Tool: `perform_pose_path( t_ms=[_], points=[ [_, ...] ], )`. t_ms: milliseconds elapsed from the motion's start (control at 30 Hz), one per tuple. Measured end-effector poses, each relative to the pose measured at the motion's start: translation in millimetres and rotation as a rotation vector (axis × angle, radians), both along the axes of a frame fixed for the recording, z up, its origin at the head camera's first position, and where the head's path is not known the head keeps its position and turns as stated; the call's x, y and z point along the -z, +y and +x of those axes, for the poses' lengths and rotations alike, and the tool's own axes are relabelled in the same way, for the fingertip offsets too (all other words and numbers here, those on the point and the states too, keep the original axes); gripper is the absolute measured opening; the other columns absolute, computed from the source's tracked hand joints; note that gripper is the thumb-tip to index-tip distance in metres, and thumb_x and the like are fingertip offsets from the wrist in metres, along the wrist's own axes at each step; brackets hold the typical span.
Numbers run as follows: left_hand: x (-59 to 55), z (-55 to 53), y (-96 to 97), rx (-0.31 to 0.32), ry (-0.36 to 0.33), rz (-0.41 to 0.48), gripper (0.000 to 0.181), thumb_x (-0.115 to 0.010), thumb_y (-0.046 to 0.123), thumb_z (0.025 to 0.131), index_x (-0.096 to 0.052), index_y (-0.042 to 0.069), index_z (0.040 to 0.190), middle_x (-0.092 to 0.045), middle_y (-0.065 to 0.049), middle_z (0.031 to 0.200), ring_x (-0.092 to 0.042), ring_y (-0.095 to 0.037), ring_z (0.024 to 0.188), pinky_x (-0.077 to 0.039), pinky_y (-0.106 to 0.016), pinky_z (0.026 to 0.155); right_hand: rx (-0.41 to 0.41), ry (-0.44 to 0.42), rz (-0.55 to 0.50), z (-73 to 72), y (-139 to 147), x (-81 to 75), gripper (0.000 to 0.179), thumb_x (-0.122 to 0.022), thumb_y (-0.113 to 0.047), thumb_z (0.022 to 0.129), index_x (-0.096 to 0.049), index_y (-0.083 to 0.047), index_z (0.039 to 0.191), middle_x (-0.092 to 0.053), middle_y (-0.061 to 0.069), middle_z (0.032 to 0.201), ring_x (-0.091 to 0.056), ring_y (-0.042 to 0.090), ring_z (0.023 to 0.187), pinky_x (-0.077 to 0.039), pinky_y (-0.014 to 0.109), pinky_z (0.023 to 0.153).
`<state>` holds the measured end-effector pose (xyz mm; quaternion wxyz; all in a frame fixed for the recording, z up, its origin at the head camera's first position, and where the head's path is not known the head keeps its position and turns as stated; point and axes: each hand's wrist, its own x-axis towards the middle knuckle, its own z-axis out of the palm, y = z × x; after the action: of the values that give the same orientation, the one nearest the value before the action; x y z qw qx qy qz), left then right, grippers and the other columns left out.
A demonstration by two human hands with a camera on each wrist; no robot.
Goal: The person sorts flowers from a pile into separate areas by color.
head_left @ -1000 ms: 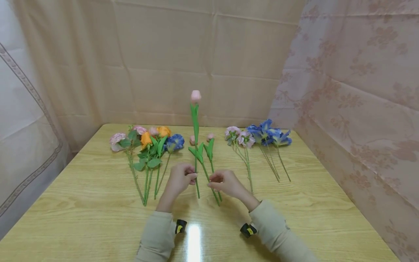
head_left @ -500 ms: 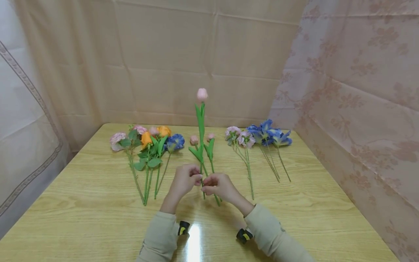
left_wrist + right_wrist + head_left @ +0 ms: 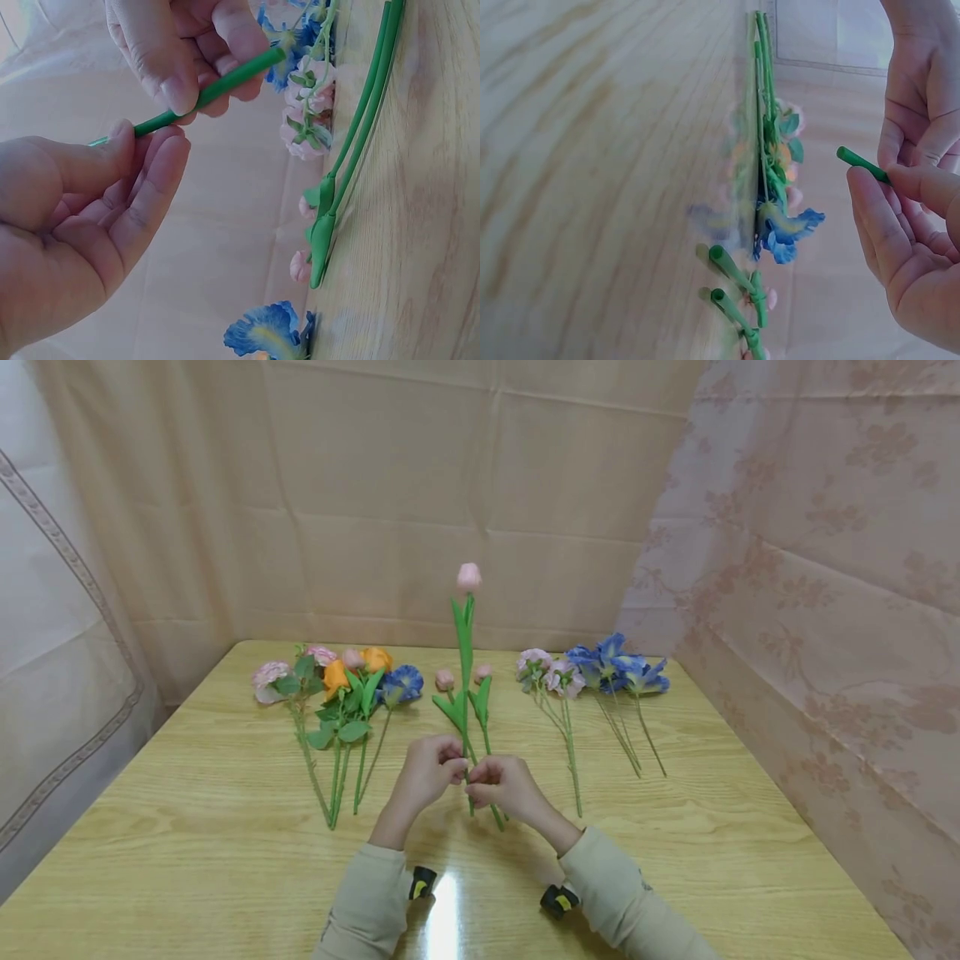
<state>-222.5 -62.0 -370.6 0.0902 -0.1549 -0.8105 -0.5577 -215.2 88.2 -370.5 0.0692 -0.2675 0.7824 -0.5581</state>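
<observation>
A: Nearest, at six o'clock?
B: Two sleeves point(image 3: 367, 902), black wrist devices point(image 3: 422, 882) showing. Then the hands, close together at mid-table.
A: Fingers?
B: Left hand point(image 3: 426, 772): thumb and fingers closed in a pinch on the stem point(image 3: 244, 77) of a pink tulip point(image 3: 465, 639). Right hand point(image 3: 506, 787): pinching the same stem just below, near its bottom end.
A: Where's that tulip?
B: Raised between the hands, tilted, reaching toward twelve; lower end clear of the table point(image 3: 187, 827).
A: Changed?
B: Yes. A second ago the left held it alone, the right hand apart. Tulip has since shifted toward three o'clock, and the right fingers have met it. My reading: control is shared now, stem steadied at two points.
A: Farther out?
B: Two lying tulips point(image 3: 482, 703), just beyond the hands toward twelve. At ten, a mixed group: pink blooms point(image 3: 270, 682), orange blooms point(image 3: 335, 680), one blue flower point(image 3: 402, 685). At one, pale pink flowers point(image 3: 564, 680); at two, blue flowers point(image 3: 609, 662). Farthest, twelve: beige curtain point(image 3: 375, 527).
</observation>
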Motion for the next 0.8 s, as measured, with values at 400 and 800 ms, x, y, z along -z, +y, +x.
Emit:
perform_pose_path(
  t_ms=[400,800],
  points=[
    [1.2,0.6,-3.5,0.021,-0.034,-0.127,0.004,-0.063,0.001,0.081,-0.062,-0.003,0.081,-0.060,-0.006,0.069,-0.056,-0.014,0.058,-0.047,-0.024,0.050,0.056,0.005,0.095,-17.2,9.5,17.8,0.004,-0.059,0.009,0.078,-0.057,0.012,0.077,-0.061,0.015,0.066,-0.060,0.035,0.055,-0.052,0.038,0.052],
    [2.5,0.5,-5.2,0.003,-0.042,-0.187,0.005,-0.062,0.006,0.083,-0.065,0.001,0.082,-0.058,-0.004,0.065,-0.052,-0.011,0.056,-0.043,-0.025,0.051,0.195,-0.141,0.205,-29.5,19.1,22.5,0.004,-0.058,0.010,0.075,-0.056,0.009,0.071,-0.059,0.012,0.060,-0.061,0.026,0.050,-0.051,0.031,0.050]
  ],
)
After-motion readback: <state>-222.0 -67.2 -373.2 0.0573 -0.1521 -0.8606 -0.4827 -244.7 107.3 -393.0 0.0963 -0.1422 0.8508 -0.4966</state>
